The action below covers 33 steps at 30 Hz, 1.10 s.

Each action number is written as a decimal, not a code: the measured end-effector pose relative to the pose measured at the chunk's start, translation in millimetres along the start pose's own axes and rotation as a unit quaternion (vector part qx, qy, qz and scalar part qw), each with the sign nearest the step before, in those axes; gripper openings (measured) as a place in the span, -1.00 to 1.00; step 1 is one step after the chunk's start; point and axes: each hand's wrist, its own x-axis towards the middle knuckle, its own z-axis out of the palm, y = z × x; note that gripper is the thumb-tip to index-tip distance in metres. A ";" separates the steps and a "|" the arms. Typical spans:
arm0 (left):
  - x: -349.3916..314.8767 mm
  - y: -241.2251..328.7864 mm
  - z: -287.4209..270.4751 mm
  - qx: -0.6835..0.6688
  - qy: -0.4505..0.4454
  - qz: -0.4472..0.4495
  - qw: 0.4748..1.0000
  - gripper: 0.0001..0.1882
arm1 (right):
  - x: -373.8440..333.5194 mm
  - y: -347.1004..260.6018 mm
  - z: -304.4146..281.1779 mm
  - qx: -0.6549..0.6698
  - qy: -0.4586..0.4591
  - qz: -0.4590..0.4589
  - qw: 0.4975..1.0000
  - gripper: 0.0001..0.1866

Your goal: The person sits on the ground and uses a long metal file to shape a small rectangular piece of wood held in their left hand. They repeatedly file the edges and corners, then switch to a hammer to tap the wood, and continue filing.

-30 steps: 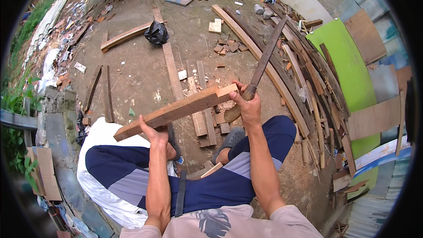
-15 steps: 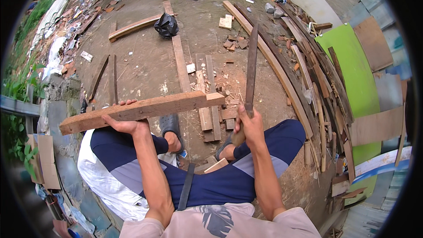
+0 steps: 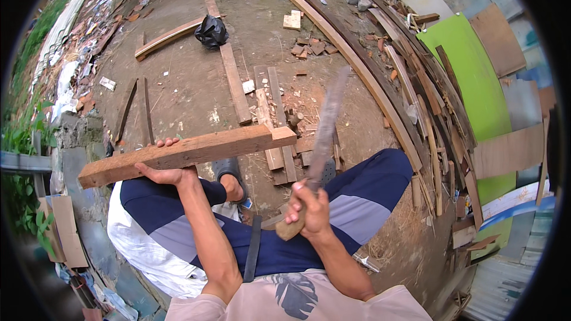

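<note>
My left hand point(image 3: 172, 175) is closed around a squared wooden beam point(image 3: 208, 147), thumb on the near side and fingertips showing over the far edge. The beam lies crosswise above my left thigh, its right end cut down to a thinner, lighter step. In my right hand point(image 3: 314, 209) is a long-bladed machete point(image 3: 329, 125), gripped by its wooden handle. Its blade points up and away, smeared by motion, and stands apart from the beam's cut end. Wood offcuts point(image 3: 270, 157) lie on the ground beyond the beam, between my feet.
Long planks and scrap wood point(image 3: 428, 101) are piled at the right beside a green panel point(image 3: 470, 77). A black plastic bag point(image 3: 212, 31) sits on a wooden frame ahead. Broken tile pieces point(image 3: 312, 47) lie farther off. A metal tool point(image 3: 366, 263) shows by my right thigh.
My right hand has come down and inward with the machete, the handle's end now tilting toward my lap. The beam stays in my left hand, nearly still. The view has shifted slightly.
</note>
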 end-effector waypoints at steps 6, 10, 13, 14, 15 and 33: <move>4.4 2.2 -5.2 0.026 0.003 0.015 1.000 -0.30 | -4.8 8.2 -1.1 0.027 -0.016 0.088 0.996 -0.84; 6.5 2.9 -5.8 0.010 -0.004 -0.001 1.000 -0.30 | 1.1 7.5 -8.1 0.089 0.008 -0.041 0.995 -0.86; 3.9 1.7 -2.3 0.009 -0.013 -0.003 1.000 -0.30 | -2.1 18.4 -4.0 0.013 -0.040 0.140 0.989 -0.83; 4.6 2.4 -4.0 0.014 -0.014 0.000 1.000 -0.30 | -4.0 18.0 -2.6 0.023 -0.041 0.133 0.990 -0.83; 5.8 3.1 -5.7 0.020 -0.016 0.003 1.000 -0.30 | -7.3 16.6 0.4 0.033 -0.042 0.127 0.991 -0.84; 6.6 1.3 -2.9 -0.010 -0.052 -0.014 0.998 -0.29 | -7.6 12.5 3.3 -0.014 -0.040 0.158 0.987 -0.88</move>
